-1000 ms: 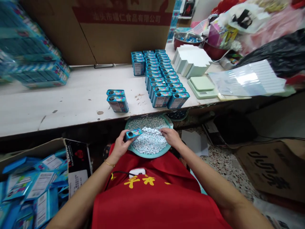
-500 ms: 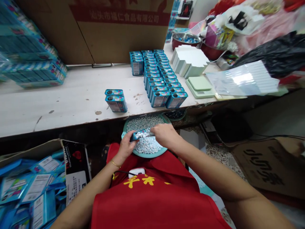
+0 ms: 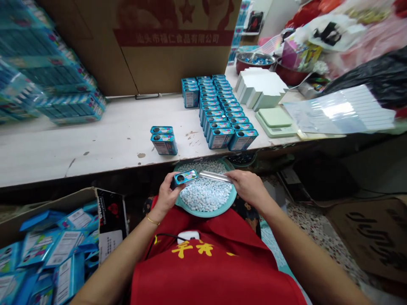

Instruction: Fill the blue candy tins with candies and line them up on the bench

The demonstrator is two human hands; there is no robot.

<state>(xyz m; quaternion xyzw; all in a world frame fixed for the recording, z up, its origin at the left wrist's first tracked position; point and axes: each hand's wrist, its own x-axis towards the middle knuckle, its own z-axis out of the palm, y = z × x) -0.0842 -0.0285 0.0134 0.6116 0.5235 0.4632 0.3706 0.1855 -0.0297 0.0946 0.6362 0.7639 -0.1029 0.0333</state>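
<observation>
Over the left side of a green basin on my lap, my left hand is closed round a small blue tin, its printed top facing up. White candies fill the basin. My right hand grips a silver metal scoop, whose tip points left, near the tin but apart from it. Two blue tins stand on the white table above the basin, and rows of similar tins stand to their right.
A carton of blue packs sits low on the left. On the table are a pale green scale, white cards and a large cardboard box. Wrapped blue packs are stacked at the left.
The tin's open end, filled with white candies, was showing before; now its printed top shows. My right hand and the scoop have drawn back to the right. The whole view has shifted slightly.
</observation>
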